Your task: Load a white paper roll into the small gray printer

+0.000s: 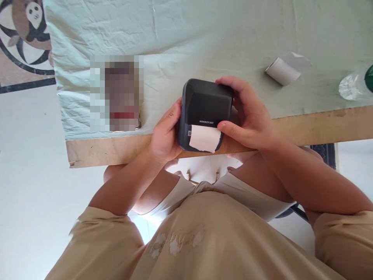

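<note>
Between my two hands is a black label printer (208,103) with "NIIMBOT" on its lid, held above the table's front edge. A short strip of white paper (204,138) with a ragged end sticks out of its slot. My left hand (167,132) grips the printer's left side, its fingertips hidden behind the body. My right hand (252,112) holds the right side, the thumb lying near the slot by the paper and the fingers round the upper right corner. The lid looks closed.
A roll of white paper (283,71) with a loose end lies at the right on the green-clothed table (186,35). Farther right lies a clear plastic bottle (354,84) with a green label or cap. A pixelated phone-like object (122,95) rests at the left. Bare wood (99,149) edges the table.
</note>
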